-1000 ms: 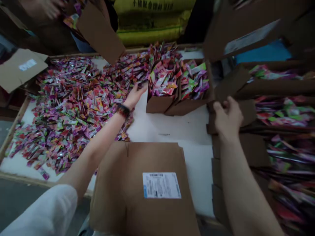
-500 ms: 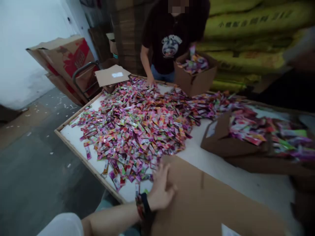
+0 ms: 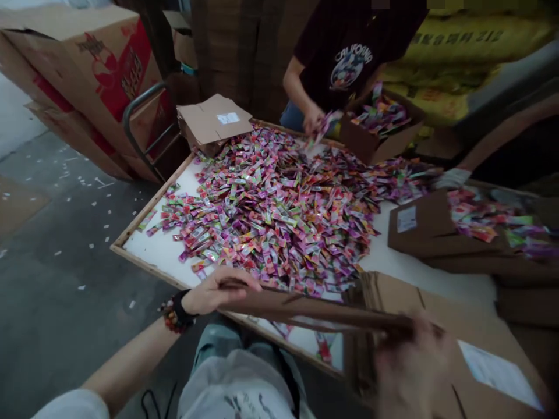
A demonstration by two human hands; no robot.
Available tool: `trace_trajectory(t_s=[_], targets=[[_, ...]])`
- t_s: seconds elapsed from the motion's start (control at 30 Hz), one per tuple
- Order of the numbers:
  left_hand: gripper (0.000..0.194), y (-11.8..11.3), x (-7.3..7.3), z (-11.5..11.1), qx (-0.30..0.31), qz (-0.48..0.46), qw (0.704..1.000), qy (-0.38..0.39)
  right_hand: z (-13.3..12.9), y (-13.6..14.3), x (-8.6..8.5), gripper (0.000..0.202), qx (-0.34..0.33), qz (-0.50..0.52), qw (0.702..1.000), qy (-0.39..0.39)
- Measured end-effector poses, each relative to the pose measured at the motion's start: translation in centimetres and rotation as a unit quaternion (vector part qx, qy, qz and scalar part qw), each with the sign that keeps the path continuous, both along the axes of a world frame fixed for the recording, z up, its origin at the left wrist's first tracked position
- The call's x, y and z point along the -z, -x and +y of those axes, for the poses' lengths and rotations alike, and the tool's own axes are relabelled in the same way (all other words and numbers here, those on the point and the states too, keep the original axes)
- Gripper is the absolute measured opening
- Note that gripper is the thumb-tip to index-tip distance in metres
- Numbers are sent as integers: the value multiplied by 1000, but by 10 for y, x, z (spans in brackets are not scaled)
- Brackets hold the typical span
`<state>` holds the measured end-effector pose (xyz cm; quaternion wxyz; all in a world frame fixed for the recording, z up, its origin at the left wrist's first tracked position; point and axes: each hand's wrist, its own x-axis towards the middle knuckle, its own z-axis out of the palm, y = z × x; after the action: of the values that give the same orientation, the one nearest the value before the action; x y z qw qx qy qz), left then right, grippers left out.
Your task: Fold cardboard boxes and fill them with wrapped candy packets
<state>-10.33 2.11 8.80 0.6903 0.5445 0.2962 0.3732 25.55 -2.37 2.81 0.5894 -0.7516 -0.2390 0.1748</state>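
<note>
A flattened cardboard box [image 3: 305, 309] is held edge-on above the near side of the table. My left hand [image 3: 222, 289] grips its left end, thumb and fingers closed round the edge. At the other end my right hand [image 3: 413, 364], blurred by motion, is closed on the cardboard. Beneath the right hand lies a stack of flattened boxes [image 3: 393, 291] with a white label. Just beyond the held box spreads a big heap of small, colourful wrapped packets [image 3: 279, 215].
Across the table a person [image 3: 345, 64] holds packets beside an open carton [image 3: 371, 139]. Another person's gloved hand [image 3: 454, 177] is near a packet-filled carton [image 3: 419, 227] at right. More folded cardboard [image 3: 213, 119] sits at the far left corner. A metal-handled trolley [image 3: 146, 128] carries large boxes.
My left hand has moved left from the cardboard stack, now holding a flattened box lifted off it. My right hand has come into view. The person opposite has picked up packets.
</note>
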Motion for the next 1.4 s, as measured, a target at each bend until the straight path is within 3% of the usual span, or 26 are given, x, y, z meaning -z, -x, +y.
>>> trace_trajectory(t_s=[0.1,0.2,0.3,0.4,0.5,0.57,0.67,0.8,0.9,1.03,1.1,1.13,1.17,1.2,1.27,1.3,1.33,1.4], targets=[[20,53,40,4,-125,61,990,3,20,80,22,35,43,106,991,-64],[25,94,75,15,-186,47,981,42,18,136,39,39,-11,79,994,-72],[30,118,90,25,-217,76,972,43,5,166,51,46,-92,8,995,-33],[38,123,89,19,-250,172,951,60,2,174,67,50,-119,-31,992,19],[40,112,85,-1,-230,259,926,151,12,167,82,39,-53,4,998,35],[37,99,83,-13,-244,265,912,195,20,160,87,30,-10,51,998,24],[45,79,81,-17,-330,219,895,207,26,151,81,30,39,152,987,-19],[41,57,74,7,-419,201,869,171,23,143,66,31,78,224,970,-45],[50,50,64,28,-390,180,884,184,15,139,64,33,117,262,957,-37],[66,51,60,40,-244,179,921,246,-15,142,63,34,117,257,959,34],[76,52,71,38,-162,195,935,248,-36,143,55,25,24,175,982,63],[81,52,79,35,-137,220,940,223,-45,141,50,23,-80,117,988,66],[87,51,89,32,-129,256,941,179,-53,139,46,30,-216,51,973,60],[91,50,100,28,-134,302,935,126,-58,135,43,40,-363,-14,930,48],[87,49,118,22,-155,407,900,30,-60,127,44,59,-589,-117,799,27],[80,50,121,21,-146,454,879,1,-58,125,49,62,-641,-147,752,33],[70,51,120,24,-117,490,863,-19,-54,125,55,61,-656,-159,736,58],[50,52,104,39,-8,526,849,-53,-46,134,71,53,-601,-166,772,126]])
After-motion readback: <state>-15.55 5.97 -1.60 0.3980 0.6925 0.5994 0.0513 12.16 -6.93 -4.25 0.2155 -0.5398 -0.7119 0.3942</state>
